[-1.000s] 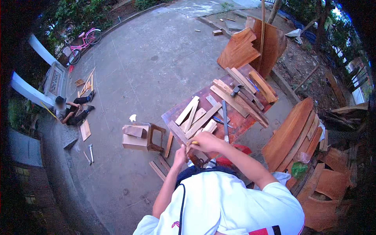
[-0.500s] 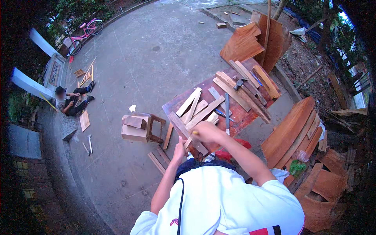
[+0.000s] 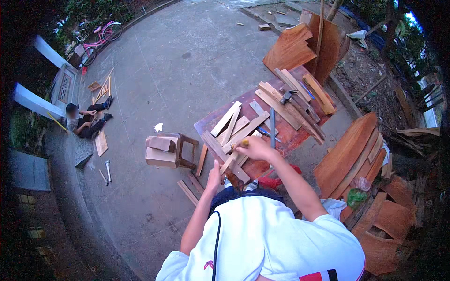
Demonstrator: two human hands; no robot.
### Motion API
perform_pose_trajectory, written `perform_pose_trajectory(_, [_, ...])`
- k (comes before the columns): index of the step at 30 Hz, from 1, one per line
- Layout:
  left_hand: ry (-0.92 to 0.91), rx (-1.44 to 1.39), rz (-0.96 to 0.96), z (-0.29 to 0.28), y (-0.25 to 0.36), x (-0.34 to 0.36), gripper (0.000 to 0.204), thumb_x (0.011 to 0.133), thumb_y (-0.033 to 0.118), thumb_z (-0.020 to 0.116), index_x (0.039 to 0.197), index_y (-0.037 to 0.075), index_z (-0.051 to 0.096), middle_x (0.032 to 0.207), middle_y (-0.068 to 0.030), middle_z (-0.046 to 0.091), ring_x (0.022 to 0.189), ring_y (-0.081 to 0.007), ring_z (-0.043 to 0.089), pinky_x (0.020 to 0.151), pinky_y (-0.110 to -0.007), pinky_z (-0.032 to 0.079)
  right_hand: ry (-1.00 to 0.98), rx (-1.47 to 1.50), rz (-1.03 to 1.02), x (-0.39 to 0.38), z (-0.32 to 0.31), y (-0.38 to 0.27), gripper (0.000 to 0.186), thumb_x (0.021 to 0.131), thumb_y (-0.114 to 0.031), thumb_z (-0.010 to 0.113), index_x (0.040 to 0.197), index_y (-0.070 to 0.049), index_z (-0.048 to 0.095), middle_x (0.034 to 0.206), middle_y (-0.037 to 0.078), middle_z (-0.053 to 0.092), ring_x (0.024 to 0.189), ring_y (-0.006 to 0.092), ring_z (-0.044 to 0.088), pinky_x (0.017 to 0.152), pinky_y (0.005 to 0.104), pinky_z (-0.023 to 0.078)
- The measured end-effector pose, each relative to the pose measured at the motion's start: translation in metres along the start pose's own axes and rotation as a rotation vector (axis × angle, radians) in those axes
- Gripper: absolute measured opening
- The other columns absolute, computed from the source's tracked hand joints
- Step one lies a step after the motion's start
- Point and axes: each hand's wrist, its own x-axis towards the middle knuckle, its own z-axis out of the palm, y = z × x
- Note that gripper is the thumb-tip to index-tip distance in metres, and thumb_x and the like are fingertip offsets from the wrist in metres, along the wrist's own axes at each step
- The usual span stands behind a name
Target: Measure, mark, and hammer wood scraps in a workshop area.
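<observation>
- Left hand (image 3: 214, 175): fingers closed around the lower end of a pale wood strip (image 3: 228, 163), which points from that hand toward half past one (12 being the top of the view).
- Right hand (image 3: 256, 149): at 2 o'clock from the left, fingers gripping a small yellow object (image 3: 245, 142); its kind cannot be told.
- Reddish table (image 3: 209, 122): beyond the hands, bearing loose boards (image 3: 227, 119), with a dark-headed hammer (image 3: 287, 97) at 1 o'clock from the right hand.
- Stool (image 3: 179, 155): at 10 o'clock from the left hand.
- Seated co-worker (image 3: 85, 124): farther off, between 9 and 10 o'clock.
</observation>
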Motion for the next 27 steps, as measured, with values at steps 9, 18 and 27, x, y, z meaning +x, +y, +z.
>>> perform_pose_trajectory(9, [0.072,0.165,0.204,-0.003,-0.004,-0.003,0.044,0.105,0.034,0.048,0.098,-0.003,0.071,0.071,-0.0029,0.06,0.065,-0.0121,0.057,0.06,-0.031,0.046,0.129,-0.108,0.022,0.023,-0.032,0.011,0.036,0.092,-0.038,0.067,0.111,-0.009,0.075,0.098,0.015,0.076,0.092,0.0217,0.074,0.082,0.036,0.056])
perform_pose_trajectory(18, [0.093,0.26,0.239,0.002,-0.004,-0.007,0.041,0.101,0.032,0.056,0.106,-0.006,0.07,0.088,-0.0126,0.072,0.085,-0.0189,0.066,0.078,-0.035,0.05,0.306,-0.129,-0.029,0.054,-0.035,0.039,0.041,0.088,-0.042,0.068,0.103,-0.004,0.075,0.094,0.02,0.074,0.092,0.0336,0.072,0.083,0.0429,0.056])
perform_pose_trajectory(27, [0.121,0.297,0.244,0.001,0.0,-0.018,0.045,0.099,0.038,0.059,0.107,-0.005,0.071,0.091,-0.0179,0.073,0.087,-0.023,0.069,0.08,-0.037,0.052,0.345,-0.117,-0.012,0.044,-0.037,0.055,0.034,0.09,-0.038,0.071,0.102,-0.007,0.075,0.096,0.014,0.076,0.088,0.0258,0.073,0.082,0.038,0.055])
